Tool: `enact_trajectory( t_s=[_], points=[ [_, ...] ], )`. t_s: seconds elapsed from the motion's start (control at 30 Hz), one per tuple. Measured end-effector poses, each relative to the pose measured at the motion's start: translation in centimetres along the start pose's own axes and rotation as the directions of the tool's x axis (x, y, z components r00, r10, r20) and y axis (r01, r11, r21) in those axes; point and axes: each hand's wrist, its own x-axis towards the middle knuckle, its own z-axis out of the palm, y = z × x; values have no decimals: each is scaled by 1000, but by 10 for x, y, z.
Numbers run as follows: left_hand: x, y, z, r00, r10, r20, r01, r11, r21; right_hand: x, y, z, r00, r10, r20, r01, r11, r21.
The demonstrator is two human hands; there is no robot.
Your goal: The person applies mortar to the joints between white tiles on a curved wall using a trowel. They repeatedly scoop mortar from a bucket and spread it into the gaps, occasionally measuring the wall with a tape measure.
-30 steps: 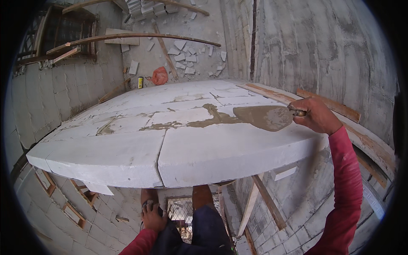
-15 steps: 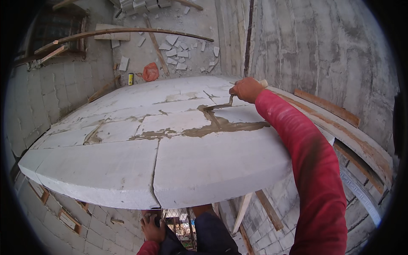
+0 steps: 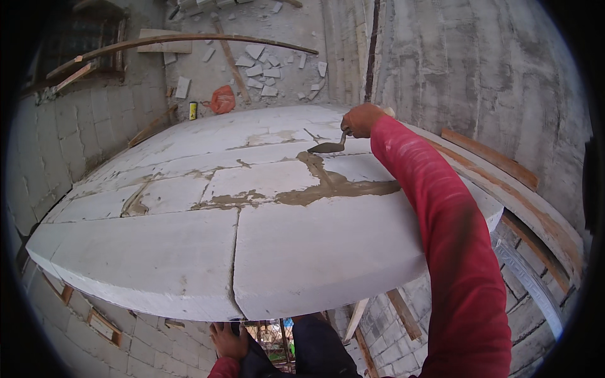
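My right hand [image 3: 362, 121] is closed round the handle of a trowel [image 3: 328, 148]. The trowel's blade lies just above the far end of a wet mortar seam [image 3: 324, 181] on a wall of white blocks [image 3: 157, 236]. This grey mortar covers an upright joint and part of the long joint below it. Below the wall's near edge, my left hand [image 3: 230, 343] is beside my dark-trousered leg [image 3: 268, 360], fingers stretched out and their tips partly hidden by the block edge. I see nothing held in it.
Broken white block pieces [image 3: 261, 69] lie on the floor beyond, near an orange bag [image 3: 220, 99] and a yellow-and-black can [image 3: 193, 111]. A long wooden strip [image 3: 208, 44] crosses the far left. Planks [image 3: 491, 157] line the right side, by a grey concrete wall [image 3: 479, 69].
The trowel has swung so its blade now shows flat, pointing left, and my right hand has risen slightly. The upright joint's mortar looks wider and smeared. My left hand stays by my leg.
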Motion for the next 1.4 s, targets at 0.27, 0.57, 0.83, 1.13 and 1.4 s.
enact_trajectory(
  t_s=[0.27, 0.57, 0.83, 1.13, 1.4],
  points=[
    [-4, 8, -2, 1000, 10, 12, -10, 999, 45, -36, -45, -26, 983, -151, -107, 131, 976, -173],
    [1, 4, 2, 992, 81, -93, -82, 997, -2, -56, -172, -105, 976, -14, 217, 75, 959, -274],
    [6, -7, 5, 985, 117, -130, -120, 993, -19, -43, -79, -93, 975, 182, 130, -173, 982, -78],
    [10, -14, -3, 981, 153, -118, -158, 987, -41, -1, -135, -66, 975, 183, 126, -169, 979, -115],
    [13, -18, -9, 982, 156, -105, -166, 982, -88, -64, -158, -112, 974, 71, 215, 1, 949, -316]
  ],
)
